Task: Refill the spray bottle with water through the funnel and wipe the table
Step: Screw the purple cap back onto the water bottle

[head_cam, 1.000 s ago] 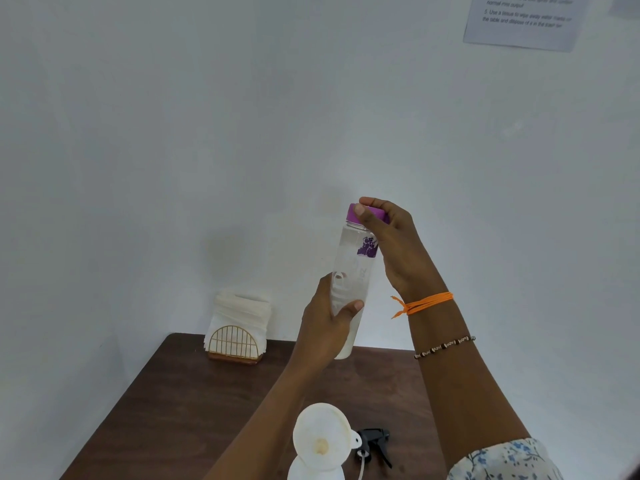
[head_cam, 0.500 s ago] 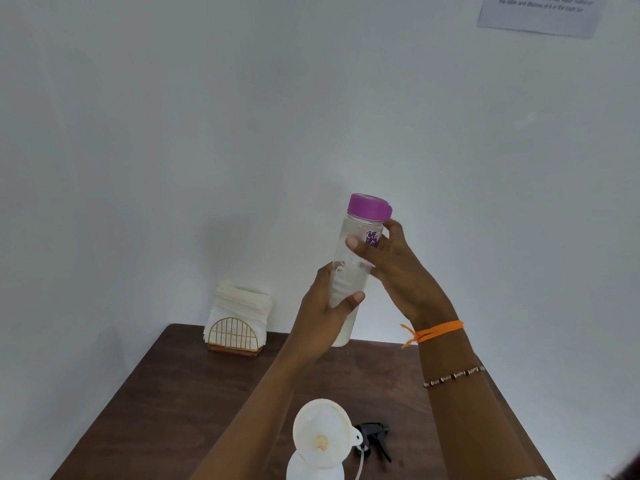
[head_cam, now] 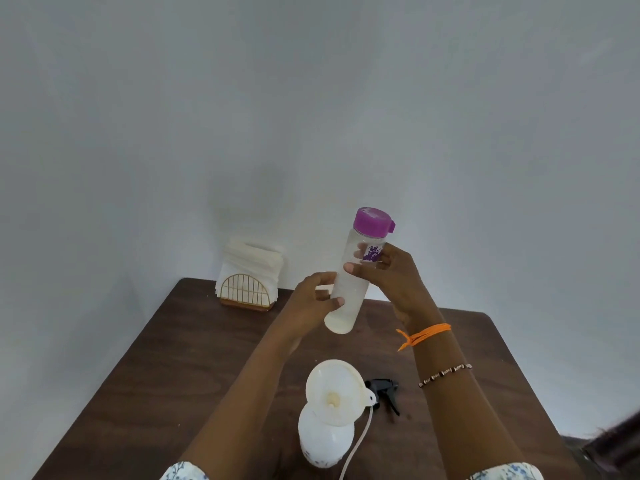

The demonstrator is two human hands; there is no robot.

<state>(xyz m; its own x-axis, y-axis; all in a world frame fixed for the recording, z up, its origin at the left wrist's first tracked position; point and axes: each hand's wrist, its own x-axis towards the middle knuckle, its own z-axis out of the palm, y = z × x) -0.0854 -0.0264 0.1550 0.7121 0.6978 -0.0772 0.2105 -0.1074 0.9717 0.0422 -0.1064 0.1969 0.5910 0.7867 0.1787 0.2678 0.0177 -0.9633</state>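
Note:
A clear water bottle (head_cam: 349, 299) with a purple cap (head_cam: 373, 222) is held in the air above the brown table (head_cam: 180, 362), tilted slightly right. My right hand (head_cam: 391, 275) grips its upper body just under the cap. My left hand (head_cam: 313, 303) holds its lower part with curled fingers. Below, near the table's front, the white spray bottle (head_cam: 323, 441) stands upright with a white funnel (head_cam: 334, 391) in its neck. Its black trigger head (head_cam: 382, 393) lies on the table just right of the funnel, its tube trailing forward.
A gold wire holder with white tissues (head_cam: 247, 278) stands at the table's back left corner, against the white wall. Something dark (head_cam: 609, 445) shows at the lower right edge of the view.
My right hand slid from the purple cap down to the bottle's upper body. The bottle has come lower and tilted slightly; the cap stays on.

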